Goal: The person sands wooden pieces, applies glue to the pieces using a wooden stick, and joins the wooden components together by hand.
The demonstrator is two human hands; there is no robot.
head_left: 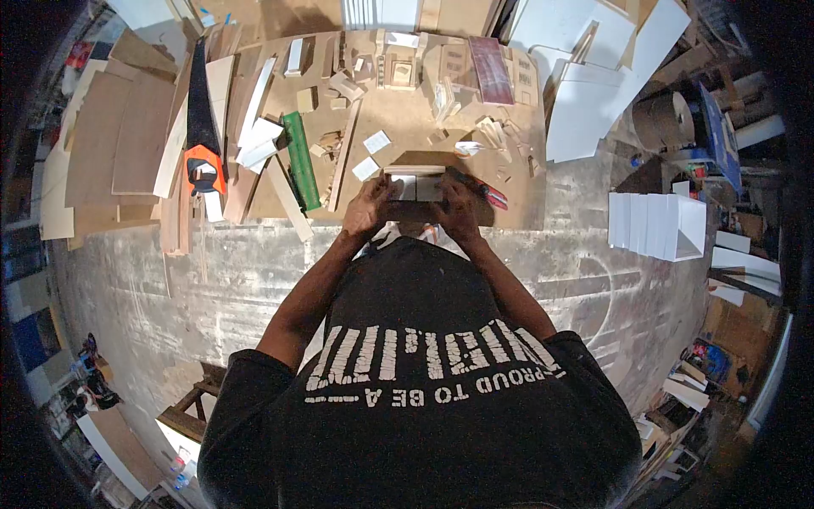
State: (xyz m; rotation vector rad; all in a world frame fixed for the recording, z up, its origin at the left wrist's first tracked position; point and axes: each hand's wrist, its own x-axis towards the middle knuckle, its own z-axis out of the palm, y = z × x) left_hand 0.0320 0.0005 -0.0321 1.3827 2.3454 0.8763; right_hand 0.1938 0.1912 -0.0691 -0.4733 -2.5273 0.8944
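At the near edge of the worktable, both of my hands grip a small box-like wooden piece (415,170) with a pale wooden edge and a light panel inside. My left hand (368,209) has its fingers closed on the left side, and my right hand (459,211) holds the right side. Some fingertips are hidden behind the piece. Just right of my right hand lies a tool with red handles (494,197), its kind unclear. Two small white cards (371,155) lie to the left, beyond my left hand.
Wood offcuts (346,85) cover the brown table (398,119). An orange-handled handsaw (203,127) and a green strip (300,159) lie left. A dark red board (490,70) is at the far right. White panels (585,106) lean beyond, with a folded white piece (653,225) on the floor.
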